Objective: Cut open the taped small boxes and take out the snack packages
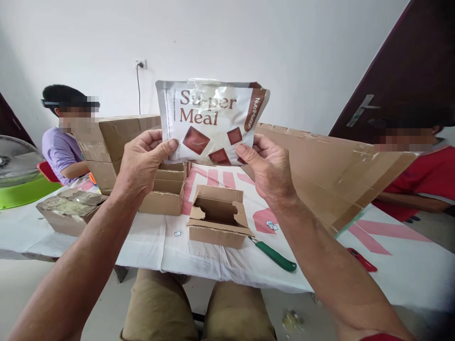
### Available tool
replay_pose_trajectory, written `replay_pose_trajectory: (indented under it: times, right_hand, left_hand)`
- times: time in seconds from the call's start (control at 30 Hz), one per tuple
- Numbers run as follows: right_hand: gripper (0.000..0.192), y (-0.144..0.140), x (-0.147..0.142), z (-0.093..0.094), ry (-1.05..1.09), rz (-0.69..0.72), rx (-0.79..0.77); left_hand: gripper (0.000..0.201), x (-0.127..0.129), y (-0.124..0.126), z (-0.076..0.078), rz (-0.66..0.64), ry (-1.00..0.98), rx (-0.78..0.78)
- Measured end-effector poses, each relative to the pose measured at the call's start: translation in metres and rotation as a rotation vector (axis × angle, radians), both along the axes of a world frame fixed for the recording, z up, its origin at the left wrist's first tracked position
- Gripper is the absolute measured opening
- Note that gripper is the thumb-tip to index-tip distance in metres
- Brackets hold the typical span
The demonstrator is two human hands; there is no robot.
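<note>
You hold the pouch (213, 109) upright by its lower left and right corners, raised above the tabletop (149, 246), its printed front turned toward you. Your left hand (144, 158) pinches the left corner and your right hand (270, 163) the right one; each thumb presses flat on the front, with the fingers curled behind, partly hidden.

The pouch is whitish and glossy, wider than it is tall. "Su-per Meal" stands on it in large brown letters on two lines. Below are reddish-brown squares, a big one at left and smaller ones to the right, the lowest cut off by the bottom edge. A brown band with "NutriMotion" runs down the right side, and a greyish margin lines the left. Shiny wrinkles and glare catch the light along the top middle; the upper right corner shows dark brown.

Below the pouch, on the near part of the tabletop, stands an open cardboard box (216, 237) with torn flaps. A green-handled knife (275, 256) lies just to its right.
</note>
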State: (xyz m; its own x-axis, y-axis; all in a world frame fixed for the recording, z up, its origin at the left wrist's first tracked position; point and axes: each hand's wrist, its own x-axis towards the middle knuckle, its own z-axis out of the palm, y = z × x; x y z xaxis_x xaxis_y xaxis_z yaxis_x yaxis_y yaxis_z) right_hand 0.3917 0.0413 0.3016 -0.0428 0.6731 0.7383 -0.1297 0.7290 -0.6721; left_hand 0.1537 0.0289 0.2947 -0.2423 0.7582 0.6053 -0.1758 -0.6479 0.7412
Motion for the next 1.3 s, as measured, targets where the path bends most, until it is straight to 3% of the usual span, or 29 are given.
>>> replay_pose_trajectory:
  times: [0.1,0.17,0.3,0.47,0.6,0.7,0.83,0.97,1.07,1.17,1.3]
  right_hand:
    - [0.041,-0.001,-0.003,0.003,-0.036,-0.023,0.007]
    - [0.039,-0.003,-0.005,-0.002,-0.083,-0.01,-0.022]
    - [0.022,-0.015,-0.024,-0.03,-0.291,-0.115,0.005]
    - [0.011,-0.035,-0.081,-0.103,-0.528,-0.12,0.002]
    - [0.007,-0.021,-0.132,-0.175,-0.647,-0.113,-0.143]
    - [0.013,0.004,-0.157,-0.213,-0.744,-0.138,-0.268]
    - [0.028,0.021,-0.179,-0.233,-0.835,-0.206,-0.35]
    - [0.042,0.011,-0.193,-0.243,-0.886,-0.25,-0.346]
    - [0.038,0.012,-0.195,-0.256,-0.855,-0.278,-0.309]
    - [0.023,0.036,-0.19,-0.272,-0.816,-0.309,-0.341]
    - [0.022,0.081,-0.185,-0.287,-0.824,-0.348,-0.395]
  left_hand:
    - [0.047,-0.005,-0.005,0.002,0.007,0.018,-0.001]
    - [0.045,-0.014,-0.011,-0.005,0.018,0.036,-0.027]
    - [0.045,-0.048,-0.027,-0.044,0.081,0.084,-0.134]
    - [0.047,-0.111,-0.057,-0.113,0.179,0.195,-0.448]
    - [0.05,-0.147,-0.064,-0.165,0.243,0.2,-0.652]
    - [0.052,-0.158,-0.045,-0.2,0.287,0.179,-0.733]
    - [0.053,-0.165,-0.003,-0.233,0.292,0.143,-0.752]
    - [0.059,-0.179,0.02,-0.247,0.276,0.132,-0.758]
    - [0.06,-0.187,0.023,-0.255,0.275,0.152,-0.779]
    - [0.055,-0.184,0.033,-0.266,0.29,0.191,-0.805]
    - [0.041,-0.17,0.067,-0.278,0.328,0.258,-0.844]
